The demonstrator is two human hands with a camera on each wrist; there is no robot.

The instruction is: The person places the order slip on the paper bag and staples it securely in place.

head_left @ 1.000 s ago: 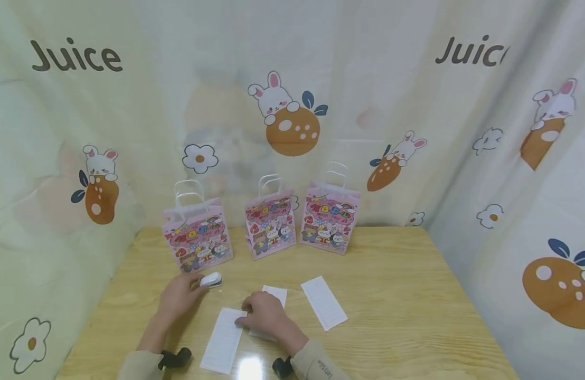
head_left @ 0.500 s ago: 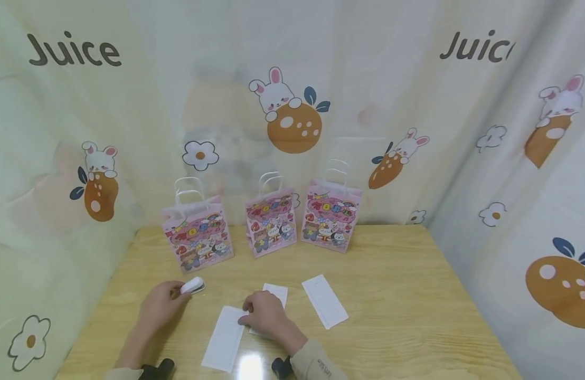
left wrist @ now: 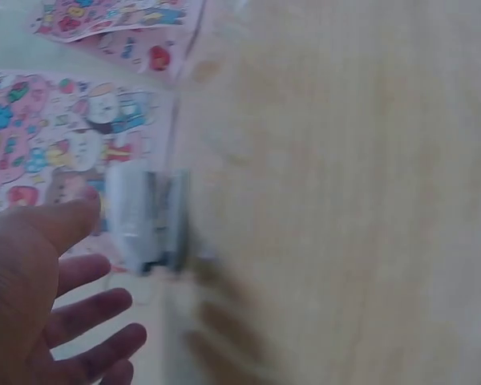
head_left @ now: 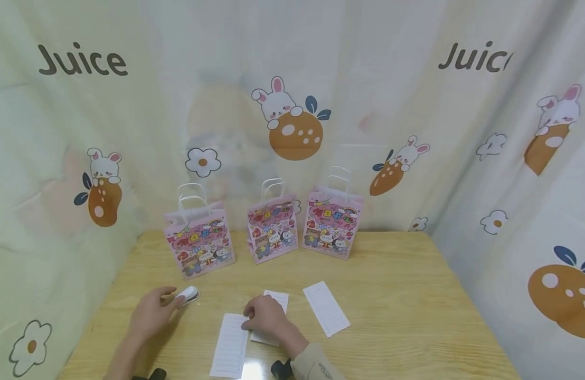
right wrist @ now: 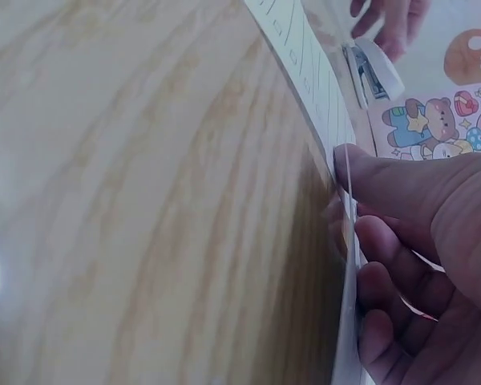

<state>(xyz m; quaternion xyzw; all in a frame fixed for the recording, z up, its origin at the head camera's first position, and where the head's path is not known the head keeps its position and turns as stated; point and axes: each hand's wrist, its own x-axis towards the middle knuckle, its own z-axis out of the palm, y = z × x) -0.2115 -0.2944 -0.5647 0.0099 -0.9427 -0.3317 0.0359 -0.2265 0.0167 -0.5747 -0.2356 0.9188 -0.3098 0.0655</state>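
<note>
You are pinching the near end of the white stapler (head_left: 188, 294) between thumb and index finger of your left hand (head_left: 152, 312), while your other fingers are lying loosely spread apart from it. The stapler is sitting at the left of the worktop (head_left: 406, 295), in front of the left pink bag (head_left: 199, 245); its long axis is running obliquely, with the free end pointing away from you and to the right. Whether its base is touching the wood, you cannot tell. Your right hand (head_left: 267, 317) is holding a paper edge between thumb and curled fingers, apparently that of the left slip (head_left: 228, 348), whose long axis is running away from you, far end leaning slightly right. That same hand is covering part of the middle slip (head_left: 280, 300), which is leaning the same way. Well clear of both hands, the right slip (head_left: 326, 309) is lying with its far end tilting left. Beyond the slips, the middle bag (head_left: 272, 232) and the right bag (head_left: 332, 224) are standing upright in a row with the left one, handles up, before a printed curtain (head_left: 164, 116).
</note>
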